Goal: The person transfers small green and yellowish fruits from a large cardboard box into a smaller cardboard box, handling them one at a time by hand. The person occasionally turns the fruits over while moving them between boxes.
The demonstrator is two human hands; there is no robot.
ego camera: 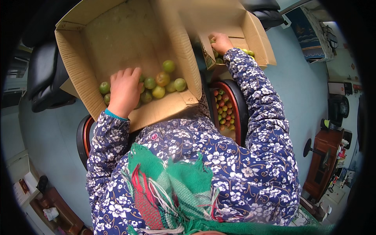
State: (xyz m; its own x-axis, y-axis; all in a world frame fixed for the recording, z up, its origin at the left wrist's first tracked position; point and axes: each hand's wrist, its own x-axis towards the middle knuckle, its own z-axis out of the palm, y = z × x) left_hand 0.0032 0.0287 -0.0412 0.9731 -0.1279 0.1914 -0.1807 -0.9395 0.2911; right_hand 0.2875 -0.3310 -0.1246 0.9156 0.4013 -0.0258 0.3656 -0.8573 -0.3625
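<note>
A large open cardboard box (123,38) tilts towards me, with several green and yellowish round fruits (158,91) gathered along its near edge. My left hand (124,88) lies over the fruits at the left of that box, fingers partly bent; whether it grips one is hidden. My right hand (221,43) is inside a smaller cardboard box (258,38) at the upper right, its fingers closed around a green fruit (212,40). More green fruits (219,60) lie below that hand, and yellow-green ones (248,52) sit to the right of the wrist.
Many red and yellow-green fruits (224,107) lie low at my right, seen through a chair's armrest (241,111). Another armrest (83,138) is at my left. A black leather seat (47,73) stands beyond the large box. Wooden cabinets (323,161) stand at the far right.
</note>
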